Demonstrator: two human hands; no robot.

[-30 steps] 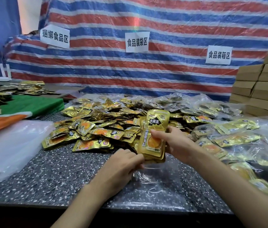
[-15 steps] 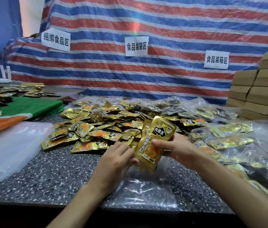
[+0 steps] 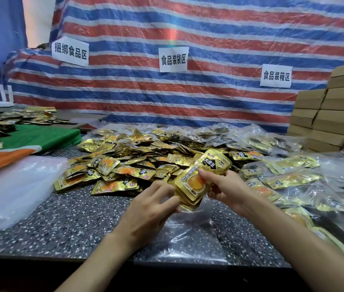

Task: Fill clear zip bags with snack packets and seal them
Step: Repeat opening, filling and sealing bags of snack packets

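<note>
Gold packets [image 3: 194, 182] sat clamped in my right grip [image 3: 228, 188]; my left grip [image 3: 152, 209] pinched the mouth of the clear bag [image 3: 190, 234].

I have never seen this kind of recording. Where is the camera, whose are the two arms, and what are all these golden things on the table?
There is no machine here: a person works with bare hands. All the pictures come from one camera worn on the person's head. It looks forward and down, so the arms enter from the bottom edge. The right hand grips a stack of gold snack packets, tilted, with its lower end toward a clear zip bag that lies on the speckled table. The left hand curls its fingers at that lower end, by the bag's mouth; what exactly they pinch is unclear. Behind lies a pile of loose packets. On the right are filled bags and cardboard boxes.
</note>
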